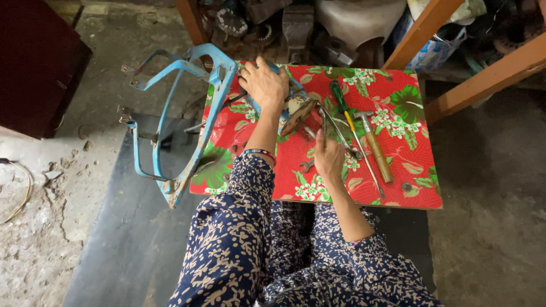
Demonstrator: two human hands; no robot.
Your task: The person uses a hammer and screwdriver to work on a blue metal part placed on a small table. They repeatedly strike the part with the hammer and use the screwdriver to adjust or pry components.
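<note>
Blue motor housing [293, 111] at table's upper middle, left hand [263, 84] clamped over its top. Right hand [329, 156] closed on pliers [333, 128], jaws toward housing. Advice: keep housing pressed flat, steady tool, pull in line. Blue frame [170, 125] leans on table [421, 187] left edge, crowding left forearm. Screwdriver [347, 116], hammer [375, 145], wrench [306, 166] lie near right hand; loose nut [406, 186] near edge.

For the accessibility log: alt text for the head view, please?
A person's left hand rests on a blue metal frame and its worn part at a small table with a red floral cloth. The right hand holds pliers beside a screwdriver and hammer.
</note>
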